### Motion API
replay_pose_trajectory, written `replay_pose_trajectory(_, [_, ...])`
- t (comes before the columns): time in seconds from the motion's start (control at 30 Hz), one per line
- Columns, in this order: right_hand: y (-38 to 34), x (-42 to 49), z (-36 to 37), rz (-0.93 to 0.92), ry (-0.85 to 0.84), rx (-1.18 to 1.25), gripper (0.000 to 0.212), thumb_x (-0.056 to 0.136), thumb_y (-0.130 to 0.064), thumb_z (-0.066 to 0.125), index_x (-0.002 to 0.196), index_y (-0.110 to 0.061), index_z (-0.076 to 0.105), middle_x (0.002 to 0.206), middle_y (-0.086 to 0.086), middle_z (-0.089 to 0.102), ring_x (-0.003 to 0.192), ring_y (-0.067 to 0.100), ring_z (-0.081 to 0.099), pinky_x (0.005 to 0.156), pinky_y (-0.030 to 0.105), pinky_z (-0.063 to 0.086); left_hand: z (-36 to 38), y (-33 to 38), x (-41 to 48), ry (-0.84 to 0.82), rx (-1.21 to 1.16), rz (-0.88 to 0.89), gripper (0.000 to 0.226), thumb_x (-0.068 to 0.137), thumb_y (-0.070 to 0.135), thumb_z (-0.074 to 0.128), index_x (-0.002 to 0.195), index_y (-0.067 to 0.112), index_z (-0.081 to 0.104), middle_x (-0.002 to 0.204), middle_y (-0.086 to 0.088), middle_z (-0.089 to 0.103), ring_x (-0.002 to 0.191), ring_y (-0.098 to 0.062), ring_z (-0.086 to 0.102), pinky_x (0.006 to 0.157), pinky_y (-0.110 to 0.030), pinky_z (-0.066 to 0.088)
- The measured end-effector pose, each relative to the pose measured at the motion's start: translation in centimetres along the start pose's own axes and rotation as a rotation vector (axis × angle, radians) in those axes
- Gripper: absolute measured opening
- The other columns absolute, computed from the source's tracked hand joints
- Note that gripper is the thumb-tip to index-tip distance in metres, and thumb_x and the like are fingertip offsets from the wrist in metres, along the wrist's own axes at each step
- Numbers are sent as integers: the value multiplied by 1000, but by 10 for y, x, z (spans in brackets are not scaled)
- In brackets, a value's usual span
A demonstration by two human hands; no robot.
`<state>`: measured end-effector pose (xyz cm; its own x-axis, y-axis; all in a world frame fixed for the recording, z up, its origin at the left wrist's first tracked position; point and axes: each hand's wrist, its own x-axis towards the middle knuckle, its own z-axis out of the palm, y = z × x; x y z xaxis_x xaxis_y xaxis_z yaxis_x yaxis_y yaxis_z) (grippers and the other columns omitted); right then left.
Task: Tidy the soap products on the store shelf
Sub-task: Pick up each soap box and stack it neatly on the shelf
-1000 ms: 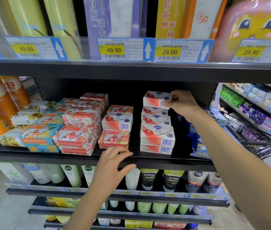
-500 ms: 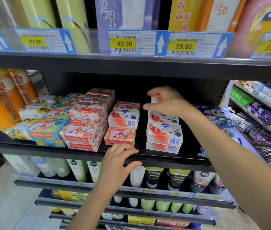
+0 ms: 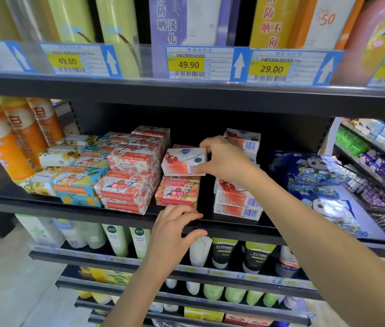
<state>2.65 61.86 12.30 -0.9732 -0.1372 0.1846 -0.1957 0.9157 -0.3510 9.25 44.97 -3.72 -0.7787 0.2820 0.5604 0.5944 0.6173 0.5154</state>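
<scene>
The right hand [image 3: 224,159] pinches a white-and-red soap box [image 3: 183,162] by its right end, thumb under the corner and fingers curled over the top. It holds the box tilted, right above a pink box [image 3: 177,193] on the middle shelf [image 3: 234,226]; whether the two touch I cannot tell from here. The left hand [image 3: 175,228] holds the shelf's front lip, fingers on top and thumb along its face. To the right, across a dark gap, stands the stack [image 3: 236,201] of matching white-and-red boxes. The trouble I'd watch for is the grip: held at one end only, the box could swing down or slip out if the pinch loosens, and drop into the gap or off the front edge. Set down crooked, it could slide off the pink box. The wrist also sits close to the stack, so a careless pull back might knock its top boxes askew.
</scene>
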Motion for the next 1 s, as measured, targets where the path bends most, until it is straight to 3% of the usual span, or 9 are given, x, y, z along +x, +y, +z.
replay_pose_trajectory(0.17, [33,-15,-37,122,127,188,64,78,-40,86,135,-22,63,124,-1,68,114,19,64,102,37,51,0,1,-1,13,-12,0,43,86,55,65,117,28,75,112,25,59,111,6,43,103,-2,20])
replay_pose_trajectory(0.33, [81,-24,-48,210,143,217,44,82,-27,85,120,-15,69,108,-3,72,98,16,67,94,34,54,2,0,-1,16,-14,-3,49,86,61,58,117,28,75,113,23,61,112,4,45,104,-3,21])
replay_pose_trajectory(0.43, [98,-20,-41,214,153,222,40,82,-21,84,120,-15,72,109,1,75,101,19,70,95,36,55,2,0,-1,10,-13,-11,48,85,61,59,117,29,75,113,22,62,112,3,46,104,-4,21])
replay_pose_trajectory(0.57, [108,-14,-27,261,196,277,61,81,-22,86,137,-12,63,127,5,70,113,19,66,100,26,48,1,2,-1,3,-23,-25,47,85,60,60,116,29,75,113,22,62,112,1,47,103,-4,22])
replay_pose_trajectory(0.7, [107,-13,-19,269,266,293,55,81,-21,86,131,-10,66,127,6,68,109,19,67,93,20,45,-1,4,-1,-7,-31,-44,45,84,59,63,116,31,75,113,24,61,114,1,48,103,-5,23])
replay_pose_trajectory(0.8, [104,-26,-21,216,301,263,49,83,-23,85,126,-9,67,123,8,69,111,23,66,98,29,50,-1,4,-2,-8,-30,-48,42,83,55,66,116,30,75,113,25,61,114,3,47,103,-6,25])
replay_pose_trajectory(0.9, [111,-49,-35,137,319,148,54,85,-30,83,132,-15,64,131,7,64,122,26,59,109,41,45,-1,3,-2,-2,-36,-53,42,82,53,68,115,29,76,112,28,59,113,6,46,103,-6,25])
replay_pose_trajectory(1.0, [136,-74,-62,170,256,23,69,81,-41,85,141,-21,58,143,7,55,131,29,51,105,31,37,0,3,-2,9,-33,-53,37,82,46,75,114,28,77,112,28,59,113,11,44,103,-4,24])
